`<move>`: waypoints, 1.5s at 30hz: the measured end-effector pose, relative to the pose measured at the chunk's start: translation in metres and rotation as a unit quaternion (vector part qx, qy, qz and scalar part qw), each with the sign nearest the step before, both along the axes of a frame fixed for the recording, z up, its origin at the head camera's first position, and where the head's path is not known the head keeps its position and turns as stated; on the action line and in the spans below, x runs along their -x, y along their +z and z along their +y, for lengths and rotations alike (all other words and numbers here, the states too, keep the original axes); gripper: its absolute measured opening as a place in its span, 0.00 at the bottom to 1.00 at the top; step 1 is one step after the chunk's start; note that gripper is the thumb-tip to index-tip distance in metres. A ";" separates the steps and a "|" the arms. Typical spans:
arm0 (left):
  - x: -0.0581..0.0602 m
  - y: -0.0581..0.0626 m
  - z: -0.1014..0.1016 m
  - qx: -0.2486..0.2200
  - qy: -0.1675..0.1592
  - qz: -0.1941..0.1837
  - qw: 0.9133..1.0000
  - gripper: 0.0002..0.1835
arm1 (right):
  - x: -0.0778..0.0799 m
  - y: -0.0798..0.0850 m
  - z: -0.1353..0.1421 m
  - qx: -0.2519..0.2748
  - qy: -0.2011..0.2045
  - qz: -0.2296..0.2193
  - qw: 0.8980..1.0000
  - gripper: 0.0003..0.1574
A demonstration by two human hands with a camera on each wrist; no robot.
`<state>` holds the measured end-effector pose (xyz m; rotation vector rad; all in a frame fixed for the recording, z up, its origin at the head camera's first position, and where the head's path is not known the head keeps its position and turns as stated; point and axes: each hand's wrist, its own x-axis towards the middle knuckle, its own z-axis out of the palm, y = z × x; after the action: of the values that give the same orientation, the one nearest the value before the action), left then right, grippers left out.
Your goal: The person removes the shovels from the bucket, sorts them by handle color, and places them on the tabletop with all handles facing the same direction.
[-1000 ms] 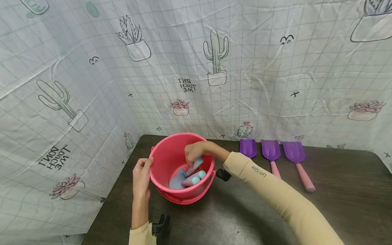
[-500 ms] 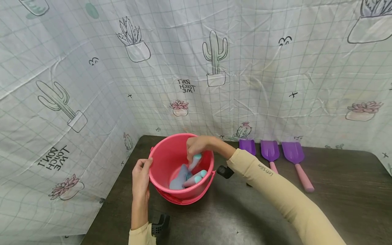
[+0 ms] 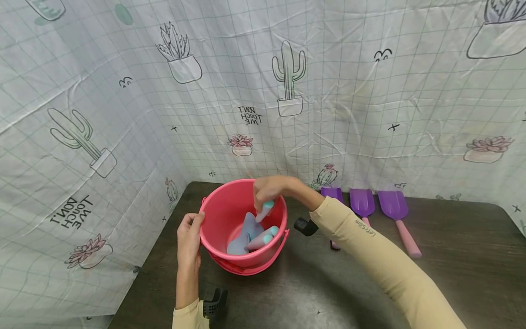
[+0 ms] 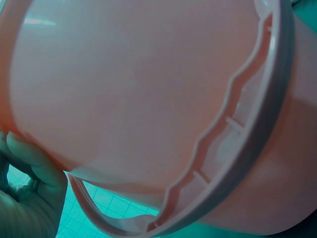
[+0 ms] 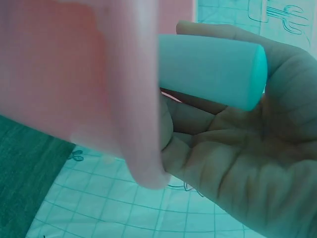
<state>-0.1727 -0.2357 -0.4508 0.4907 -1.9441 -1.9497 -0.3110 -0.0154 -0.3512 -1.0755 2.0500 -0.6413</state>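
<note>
A pink bucket [image 3: 215,217] stands on the dark table, its mouth tipped towards the head camera. My left hand [image 3: 190,233] grips the rim on its left side; in the left wrist view its fingers [image 4: 34,156] lie against the bucket wall. Inside the far right of the bucket, my right hand [image 3: 269,189] holds a toy shovel by its pale pink handle [image 3: 264,212] with a teal end. That shovel's grey-blue blade [image 3: 250,223] points down into the bucket. More toy shovels, their handles [image 3: 260,239] also teal-tipped, lie at the bottom. The right wrist view shows the held handle [image 5: 210,69] beside the palm.
Three purple shovels with pink handles lie in a row at the back right: a left one [image 3: 331,193] partly behind the right arm, a middle one [image 3: 362,202] and a right one [image 3: 393,204]. A printed curtain [image 3: 345,91] hangs behind the table [image 3: 464,246].
My right hand has moved up and slightly right, raising the shovel, and its grey-blue blade shows more. The left hand stays on the rim.
</note>
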 end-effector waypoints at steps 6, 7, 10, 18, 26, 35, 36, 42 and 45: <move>0.000 0.001 0.001 0.003 -0.002 -0.001 1.000 0.14 | 0.000 0.006 0.003 0.001 -0.008 0.011 1.000 0.18; -0.001 0.001 0.001 0.003 -0.002 -0.002 1.000 0.14 | 0.000 0.007 0.004 0.002 -0.011 0.012 1.000 0.17; -0.001 0.001 0.002 0.000 -0.002 -0.001 1.000 0.14 | -0.001 0.010 0.008 0.009 -0.028 0.010 1.000 0.16; -0.002 0.001 0.002 0.000 -0.001 0.004 1.000 0.14 | 0.002 0.017 0.021 0.042 -0.084 -0.015 0.995 0.09; -0.002 0.001 0.002 0.004 0.001 -0.003 1.000 0.14 | 0.004 0.010 0.033 0.105 -0.130 -0.112 0.980 0.12; -0.002 0.000 0.003 0.007 0.004 -0.002 1.000 0.14 | 0.004 0.004 0.046 0.158 -0.176 -0.181 0.955 0.15; -0.002 0.000 0.003 0.007 0.004 -0.002 1.000 0.14 | 0.004 0.004 0.048 0.166 -0.182 -0.193 0.950 0.16; -0.001 0.001 0.003 0.007 0.008 -0.002 1.000 0.13 | 0.006 0.002 0.061 0.213 -0.215 -0.263 0.916 0.17; -0.001 0.001 0.003 0.011 0.007 -0.002 1.000 0.13 | 0.008 0.001 0.068 0.231 -0.214 -0.285 0.905 0.16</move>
<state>-0.1715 -0.2324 -0.4495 0.5033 -1.9564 -1.9187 -0.3186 0.0525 -0.3505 -0.5560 1.6387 -1.5285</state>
